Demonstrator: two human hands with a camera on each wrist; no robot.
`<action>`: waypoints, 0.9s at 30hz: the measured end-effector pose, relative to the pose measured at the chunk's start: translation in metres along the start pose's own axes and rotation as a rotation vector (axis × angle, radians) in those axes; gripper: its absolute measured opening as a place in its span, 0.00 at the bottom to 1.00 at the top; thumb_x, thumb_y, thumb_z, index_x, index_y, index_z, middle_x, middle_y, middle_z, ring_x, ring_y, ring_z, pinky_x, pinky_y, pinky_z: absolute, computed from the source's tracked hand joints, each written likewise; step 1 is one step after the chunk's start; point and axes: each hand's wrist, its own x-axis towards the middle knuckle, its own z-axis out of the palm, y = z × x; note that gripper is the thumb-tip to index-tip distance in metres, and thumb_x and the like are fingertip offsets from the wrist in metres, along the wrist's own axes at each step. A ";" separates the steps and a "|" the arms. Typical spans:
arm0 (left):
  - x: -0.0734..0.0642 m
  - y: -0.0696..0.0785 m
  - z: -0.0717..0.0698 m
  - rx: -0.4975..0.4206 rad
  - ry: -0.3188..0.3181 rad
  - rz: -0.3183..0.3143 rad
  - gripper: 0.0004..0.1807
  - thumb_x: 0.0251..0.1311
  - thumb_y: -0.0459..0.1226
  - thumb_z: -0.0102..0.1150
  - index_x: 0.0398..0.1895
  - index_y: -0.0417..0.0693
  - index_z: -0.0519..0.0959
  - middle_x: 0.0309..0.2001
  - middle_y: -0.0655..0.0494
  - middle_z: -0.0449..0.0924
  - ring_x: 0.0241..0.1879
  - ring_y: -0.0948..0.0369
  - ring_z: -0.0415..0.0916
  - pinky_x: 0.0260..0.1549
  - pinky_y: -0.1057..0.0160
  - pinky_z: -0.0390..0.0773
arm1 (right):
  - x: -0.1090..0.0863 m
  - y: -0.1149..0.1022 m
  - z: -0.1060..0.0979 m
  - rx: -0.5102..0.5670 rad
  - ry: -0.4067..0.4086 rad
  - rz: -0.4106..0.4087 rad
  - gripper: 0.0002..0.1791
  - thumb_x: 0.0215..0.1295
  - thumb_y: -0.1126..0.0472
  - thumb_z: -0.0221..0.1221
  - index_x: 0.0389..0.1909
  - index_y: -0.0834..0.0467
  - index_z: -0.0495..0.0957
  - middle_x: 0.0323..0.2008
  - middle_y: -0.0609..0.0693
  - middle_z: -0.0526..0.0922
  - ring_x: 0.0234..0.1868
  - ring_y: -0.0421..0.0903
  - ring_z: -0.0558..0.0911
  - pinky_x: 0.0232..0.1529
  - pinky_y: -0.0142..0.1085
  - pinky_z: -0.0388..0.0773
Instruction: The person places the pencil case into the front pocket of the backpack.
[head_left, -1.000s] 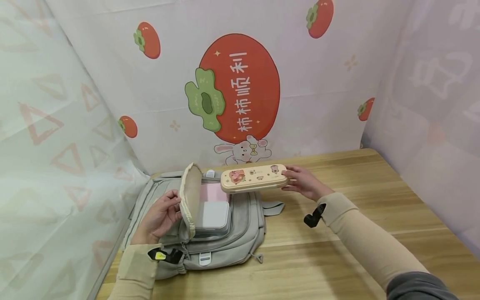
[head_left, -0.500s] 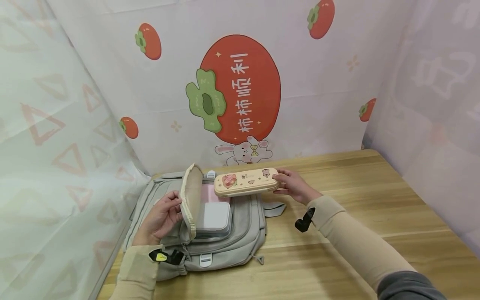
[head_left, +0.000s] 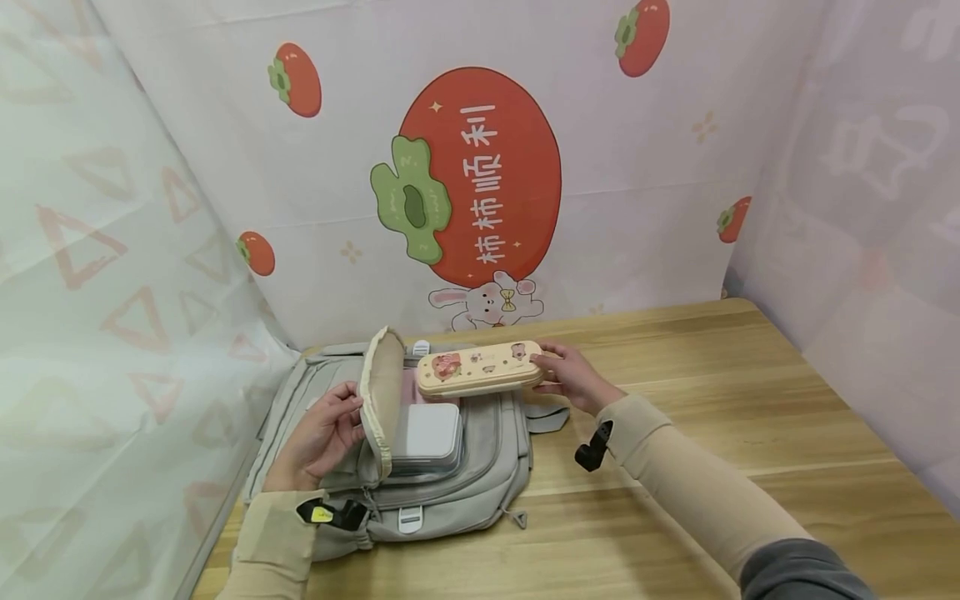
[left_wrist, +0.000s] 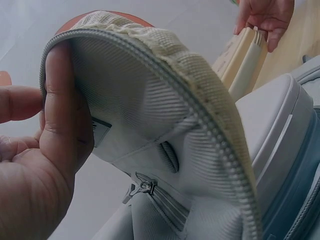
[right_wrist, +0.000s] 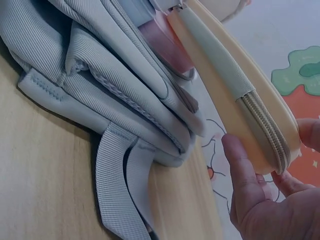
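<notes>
A grey backpack (head_left: 487, 492) lies on the table with its front pocket unzipped. My left hand (head_left: 326, 429) pinches the edge of the pocket flap (head_left: 382, 400) and holds it raised; the left wrist view shows thumb and fingers on either side of the zipper edge (left_wrist: 145, 55). In my right hand (head_left: 573, 379) is the end of a cream zippered pencil case (head_left: 480, 368) with cartoon prints, held over the pocket's far side. Inside the pocket sit a white-lidded box (head_left: 429, 432) and a pink item (head_left: 410, 387), which the pencil case partly covers.
The wooden table (head_left: 675, 500) extends to the right of the backpack. A grey strap (right_wrist: 120, 185) sticks out from the backpack's right side. Printed cloth (head_left: 637, 167) hangs behind the table and along both sides.
My right hand has moved left with the pencil case, bringing it farther over the backpack's pocket. My left hand has stayed in place holding the flap.
</notes>
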 end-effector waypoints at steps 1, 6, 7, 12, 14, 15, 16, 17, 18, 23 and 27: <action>0.000 0.000 0.000 -0.005 -0.006 0.002 0.19 0.80 0.23 0.27 0.45 0.42 0.73 0.40 0.52 0.80 0.38 0.63 0.83 0.34 0.67 0.83 | 0.000 0.000 0.002 0.001 0.006 0.007 0.32 0.81 0.61 0.52 0.78 0.66 0.55 0.59 0.66 0.77 0.39 0.42 0.86 0.53 0.46 0.82; 0.001 0.000 0.000 -0.017 -0.021 0.006 0.20 0.80 0.23 0.25 0.45 0.41 0.73 0.40 0.52 0.80 0.38 0.63 0.83 0.34 0.67 0.83 | -0.001 0.001 0.006 0.005 0.011 0.029 0.33 0.81 0.59 0.52 0.79 0.65 0.53 0.60 0.66 0.76 0.41 0.43 0.85 0.52 0.43 0.83; 0.001 0.000 0.000 -0.017 -0.021 0.005 0.20 0.80 0.23 0.25 0.45 0.41 0.73 0.40 0.52 0.80 0.38 0.63 0.83 0.34 0.67 0.83 | -0.001 0.002 0.006 0.007 0.008 0.031 0.33 0.82 0.59 0.52 0.79 0.65 0.53 0.61 0.66 0.75 0.41 0.43 0.85 0.52 0.43 0.83; 0.002 0.000 -0.002 -0.010 -0.016 -0.002 0.18 0.80 0.24 0.27 0.45 0.42 0.72 0.40 0.52 0.79 0.38 0.63 0.83 0.34 0.68 0.83 | -0.001 0.002 0.004 0.018 -0.039 0.031 0.30 0.83 0.61 0.47 0.79 0.65 0.52 0.63 0.66 0.72 0.45 0.45 0.83 0.55 0.45 0.82; 0.002 0.001 -0.002 0.003 -0.014 -0.004 0.17 0.80 0.24 0.27 0.45 0.42 0.71 0.40 0.52 0.79 0.38 0.64 0.82 0.34 0.68 0.83 | -0.002 0.001 0.003 0.013 -0.062 0.035 0.29 0.83 0.63 0.46 0.79 0.65 0.53 0.61 0.64 0.73 0.45 0.45 0.83 0.55 0.45 0.82; 0.002 0.001 -0.002 0.008 -0.014 -0.005 0.17 0.80 0.24 0.27 0.45 0.42 0.71 0.40 0.52 0.79 0.38 0.64 0.82 0.34 0.68 0.83 | -0.003 0.001 0.003 0.007 -0.070 0.037 0.29 0.82 0.64 0.47 0.79 0.65 0.54 0.60 0.63 0.74 0.44 0.45 0.83 0.54 0.44 0.82; 0.003 0.002 -0.002 0.014 -0.014 -0.006 0.17 0.80 0.24 0.28 0.45 0.42 0.71 0.40 0.52 0.79 0.38 0.64 0.82 0.34 0.68 0.82 | -0.003 0.001 0.004 0.000 -0.080 0.038 0.29 0.82 0.65 0.48 0.79 0.65 0.54 0.58 0.62 0.76 0.43 0.44 0.84 0.53 0.43 0.82; 0.003 0.002 -0.002 0.017 -0.016 -0.006 0.17 0.81 0.24 0.28 0.45 0.42 0.71 0.40 0.52 0.79 0.38 0.64 0.82 0.34 0.68 0.82 | -0.004 0.000 0.004 -0.006 -0.086 0.039 0.29 0.82 0.65 0.48 0.78 0.65 0.55 0.56 0.61 0.77 0.42 0.44 0.84 0.52 0.42 0.83; 0.003 0.002 -0.002 0.022 -0.019 -0.007 0.17 0.81 0.24 0.28 0.45 0.42 0.71 0.40 0.52 0.79 0.38 0.64 0.82 0.34 0.68 0.83 | -0.005 0.000 0.005 -0.014 -0.093 0.036 0.29 0.81 0.65 0.49 0.78 0.66 0.56 0.54 0.60 0.78 0.41 0.43 0.84 0.50 0.40 0.83; 0.007 0.002 0.000 0.054 -0.034 0.002 0.15 0.80 0.25 0.30 0.47 0.43 0.71 0.41 0.54 0.79 0.40 0.64 0.82 0.36 0.67 0.82 | -0.003 0.001 0.011 -0.039 -0.099 0.010 0.28 0.80 0.66 0.51 0.76 0.68 0.57 0.50 0.58 0.79 0.39 0.42 0.83 0.48 0.37 0.83; 0.012 0.002 0.002 0.078 -0.051 0.010 0.14 0.80 0.25 0.31 0.48 0.44 0.71 0.41 0.55 0.78 0.38 0.66 0.80 0.35 0.67 0.82 | -0.004 0.001 0.016 -0.048 -0.107 -0.005 0.27 0.80 0.65 0.52 0.74 0.69 0.60 0.53 0.60 0.78 0.40 0.43 0.83 0.51 0.38 0.82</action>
